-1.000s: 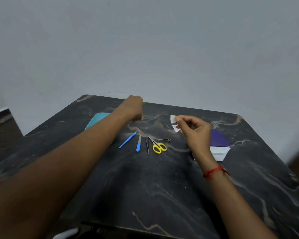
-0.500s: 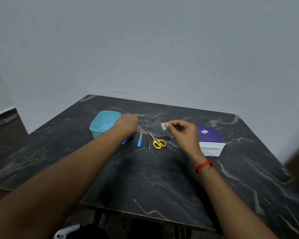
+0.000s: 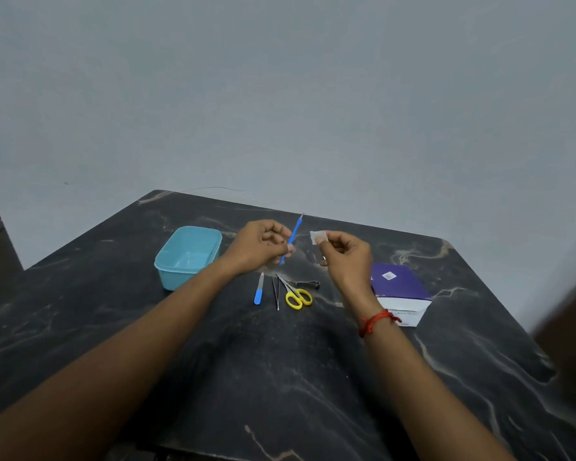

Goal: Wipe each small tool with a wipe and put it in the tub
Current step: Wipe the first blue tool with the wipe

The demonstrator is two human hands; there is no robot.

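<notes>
Both hands pinch near the far tabletop (image 3: 280,377) edge, left hand (image 3: 260,246) the blue tool (image 3: 293,234), right hand (image 3: 346,257) the wipe (image 3: 317,235), which should wrap its shaft fully.

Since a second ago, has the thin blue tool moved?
Yes: the thin blue tool lay on the table left of the yellow scissors; now the left hand holds it raised, beyond them.

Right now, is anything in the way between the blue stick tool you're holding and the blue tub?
Nothing visible is. The left hand holds the blue-handled tool above the table, and the open teal tub sits just to its left. The yellow scissors lie nearer the person, off that path.
</notes>
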